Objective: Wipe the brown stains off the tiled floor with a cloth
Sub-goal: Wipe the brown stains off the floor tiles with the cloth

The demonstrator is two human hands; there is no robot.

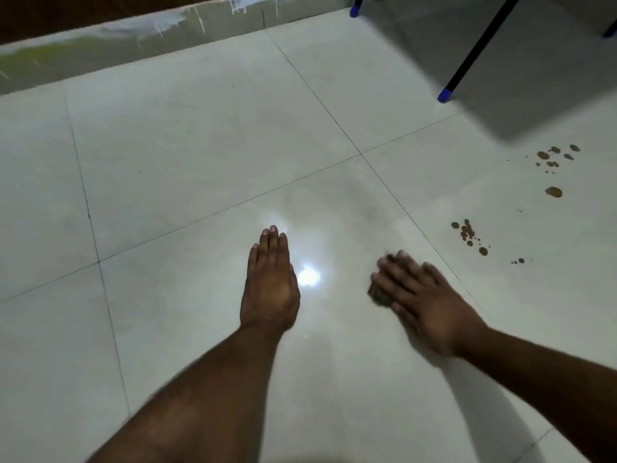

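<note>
My right hand point(422, 300) lies flat on the pale tiled floor point(200, 145), fingers spread, pressing a small dark cloth point(380, 295) that shows only at the fingertips. My left hand point(271, 282) rests flat on the tile to its left, fingers straight and together, holding nothing. Brown stains point(469, 235) speckle the floor just right of my right hand. A larger brown drop point(554, 192) and a further cluster of brown spots point(554, 157) lie farther right. My right hand is blurred.
A black leg with a blue foot point(445, 95) stands at the upper right, with another blue foot point(354, 11) behind it, and a dark shadow beneath them. A low paint-streaked wall skirting point(133, 38) runs along the far edge. A bright light reflection point(309, 277) sits between my hands.
</note>
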